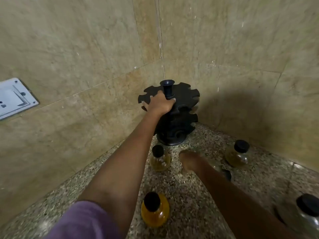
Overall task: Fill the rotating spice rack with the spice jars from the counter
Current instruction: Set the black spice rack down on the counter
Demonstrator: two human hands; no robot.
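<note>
A person's left hand (159,103) rests on the top tier of a black rotating spice rack (174,114) standing in the corner of a speckled stone counter (189,195), where two tiled walls (86,49) meet. The fingers spread over the notched top disc, beside the rack's central handle post (167,88); no jars are visible in the rack's slots. The right hand (189,161) is low over the counter just in front of the rack, blurred, so its grip cannot be made out. Four black-capped spice jars stand on the counter: a pale yellow jar (159,160) near the rack's base, an olive jar (238,154) to the right, an orange jar (154,210) nearer the camera, and a clear jar (305,214) at the right edge. A purple sleeve (82,221) covers the upper left arm. A white switch plate (13,97) is set in the left wall.
</note>
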